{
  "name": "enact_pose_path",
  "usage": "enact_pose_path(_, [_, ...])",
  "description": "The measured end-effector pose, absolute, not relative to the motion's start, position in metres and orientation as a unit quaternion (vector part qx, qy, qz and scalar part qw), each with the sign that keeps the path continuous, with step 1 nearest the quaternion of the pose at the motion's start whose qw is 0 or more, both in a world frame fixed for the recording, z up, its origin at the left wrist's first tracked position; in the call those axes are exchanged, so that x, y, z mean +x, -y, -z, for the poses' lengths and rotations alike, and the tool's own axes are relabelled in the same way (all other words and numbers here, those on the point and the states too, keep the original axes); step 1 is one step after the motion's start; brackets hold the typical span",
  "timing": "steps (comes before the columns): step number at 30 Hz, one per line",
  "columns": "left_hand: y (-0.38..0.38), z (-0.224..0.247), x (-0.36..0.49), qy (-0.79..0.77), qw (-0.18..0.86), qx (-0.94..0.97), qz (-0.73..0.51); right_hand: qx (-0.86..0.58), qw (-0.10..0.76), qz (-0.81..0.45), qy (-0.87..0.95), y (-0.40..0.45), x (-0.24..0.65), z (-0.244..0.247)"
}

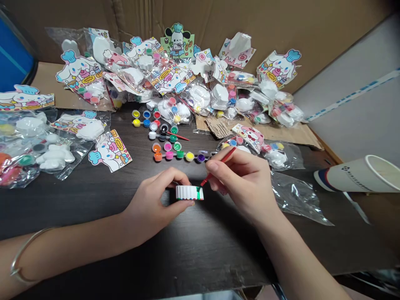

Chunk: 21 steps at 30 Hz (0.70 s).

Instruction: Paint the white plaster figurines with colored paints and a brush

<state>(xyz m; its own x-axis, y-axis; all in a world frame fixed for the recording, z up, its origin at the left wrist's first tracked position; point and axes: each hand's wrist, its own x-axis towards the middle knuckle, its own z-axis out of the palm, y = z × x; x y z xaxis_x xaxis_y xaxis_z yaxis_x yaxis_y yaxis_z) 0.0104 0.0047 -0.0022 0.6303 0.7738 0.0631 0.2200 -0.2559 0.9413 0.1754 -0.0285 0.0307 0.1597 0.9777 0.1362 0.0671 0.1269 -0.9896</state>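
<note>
My left hand [153, 204] pinches a small white plaster figure [186, 192] with a ridged side, thumb below and fingers behind. Green paint marks its right end, and bits of red show along the lower edge. In my right hand [246, 179] is a red paintbrush [218, 166], held like a pen, its dark tip touching the green patch. Just beyond the hands stand small open paint pots: a row with orange [158, 156], pink [169, 155], green, yellow [189, 156] and purple [201, 158]. Behind it are more pots, with a second red brush [178, 136] lying across them.
Bagged plaster figures [200, 96] with cartoon cards are heaped along the cardboard at the back. More bags [56, 156] lie at left, beside a loose card [111, 151]. An empty clear bag [300, 196] and a tipped paper cup [356, 175] lie at right.
</note>
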Motion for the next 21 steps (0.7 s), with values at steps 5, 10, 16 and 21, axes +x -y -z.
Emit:
enact_pose_path(5, [-0.0037, 0.0013, 0.0097, -0.323, 0.488, 0.761, -0.278, -0.536, 0.567, -0.382, 0.496, 0.0269, 0.1749, -0.0294])
enact_pose_path(10, [-0.0032, 0.0011, 0.01, -0.32, 0.473, 0.77, -0.284, -0.533, 0.583, -0.386, 0.477, 0.0272, 0.1755, -0.03])
enact_pose_path(16, [-0.0044, 0.001, 0.0095, -0.302, 0.445, 0.787, -0.302, -0.53, 0.577, -0.392, 0.482, 0.0283, 0.1751, -0.0318])
enact_pose_path(21, [-0.0039, 0.0, 0.009, -0.274, 0.421, 0.802, -0.323, -0.526, 0.577, -0.397, 0.483, 0.0296, 0.1755, -0.0312])
